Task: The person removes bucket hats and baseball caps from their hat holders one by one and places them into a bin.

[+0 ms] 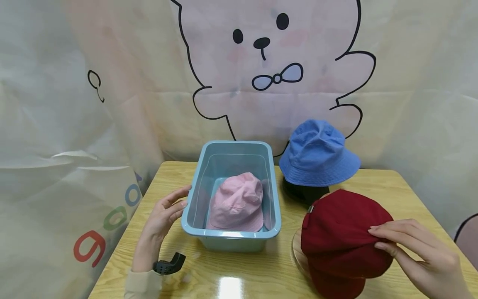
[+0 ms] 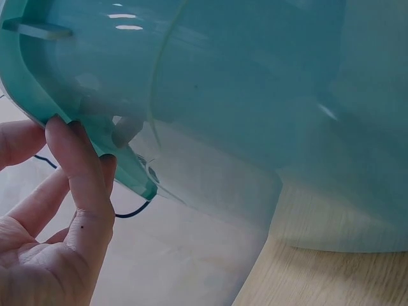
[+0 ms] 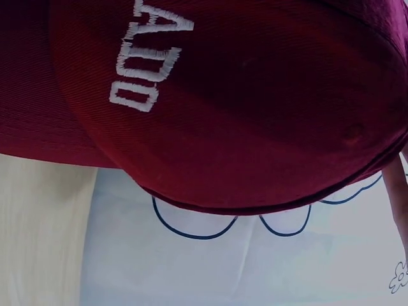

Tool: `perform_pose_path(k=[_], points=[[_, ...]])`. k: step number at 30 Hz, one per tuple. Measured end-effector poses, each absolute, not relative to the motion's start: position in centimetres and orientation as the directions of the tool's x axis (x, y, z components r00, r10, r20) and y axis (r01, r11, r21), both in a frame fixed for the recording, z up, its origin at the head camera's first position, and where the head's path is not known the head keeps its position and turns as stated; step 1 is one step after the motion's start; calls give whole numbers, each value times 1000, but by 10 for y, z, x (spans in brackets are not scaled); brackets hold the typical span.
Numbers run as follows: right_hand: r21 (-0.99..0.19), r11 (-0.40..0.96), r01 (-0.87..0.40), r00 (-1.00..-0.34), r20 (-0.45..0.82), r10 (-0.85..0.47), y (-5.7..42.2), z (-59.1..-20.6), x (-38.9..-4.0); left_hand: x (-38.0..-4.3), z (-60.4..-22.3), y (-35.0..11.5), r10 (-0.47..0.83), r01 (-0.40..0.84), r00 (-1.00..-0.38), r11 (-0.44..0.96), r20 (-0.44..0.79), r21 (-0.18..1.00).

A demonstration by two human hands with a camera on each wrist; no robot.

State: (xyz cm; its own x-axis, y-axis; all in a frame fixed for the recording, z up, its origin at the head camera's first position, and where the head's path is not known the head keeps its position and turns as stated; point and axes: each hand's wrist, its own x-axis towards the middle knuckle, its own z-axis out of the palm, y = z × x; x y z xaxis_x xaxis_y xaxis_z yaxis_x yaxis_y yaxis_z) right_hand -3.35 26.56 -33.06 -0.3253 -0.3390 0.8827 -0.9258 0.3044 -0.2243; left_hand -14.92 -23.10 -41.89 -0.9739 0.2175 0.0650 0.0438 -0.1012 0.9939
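My right hand point(image 1: 422, 249) pinches a dark red cap point(image 1: 347, 236) by the back of its crown, at the table's right front. White embroidered letters cross the front of this cap point(image 3: 210, 115) in the right wrist view, where most of the hand is hidden. My left hand point(image 1: 166, 214) touches the left rim of a light blue plastic tub point(image 1: 276, 207), with relaxed fingertips right at the edge. The left wrist view shows its bent fingers point(image 2: 83, 166) against the outside of the rim. Inside the tub lies a pink cap point(image 1: 239, 201).
Behind the red cap, a blue bucket hat point(image 1: 317, 153) sits over a black hat point(image 1: 304, 192). A beige brim point(image 1: 300, 253) pokes out from under the red cap. The wooden table point(image 1: 201, 274) meets a hanging cloth printed with a bear point(image 1: 269, 108).
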Motion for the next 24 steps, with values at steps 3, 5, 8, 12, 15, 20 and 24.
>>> perform_pose_path(k=[3,5,8,12,15,20,24], points=[[-223,315,-922,-328,883,-335,265,-327,-34,-149,-419,-231,212,36,-976,-98,56,995],[-220,320,-922,-326,886,-330,264,-324,-35,-149,-419,-230,211,32,-976,-98,52,995],[-207,314,-927,-308,898,-316,261,-319,-37,-149,-419,-230,208,31,-977,-91,49,995],[-203,312,-928,-299,906,-299,259,-315,-40,-149,-420,-230,195,30,-980,-77,44,997],[-206,367,-907,-327,894,-306,260,-314,-40,-149,-420,-230,190,27,-981,-68,39,997],[-198,434,-879,-356,877,-322,263,-310,-41,-150,-420,-229,189,23,-981,-68,35,997],[-201,422,-884,-348,887,-305,259,-305,-43,-149,-420,-229,187,19,-982,-74,32,997]])
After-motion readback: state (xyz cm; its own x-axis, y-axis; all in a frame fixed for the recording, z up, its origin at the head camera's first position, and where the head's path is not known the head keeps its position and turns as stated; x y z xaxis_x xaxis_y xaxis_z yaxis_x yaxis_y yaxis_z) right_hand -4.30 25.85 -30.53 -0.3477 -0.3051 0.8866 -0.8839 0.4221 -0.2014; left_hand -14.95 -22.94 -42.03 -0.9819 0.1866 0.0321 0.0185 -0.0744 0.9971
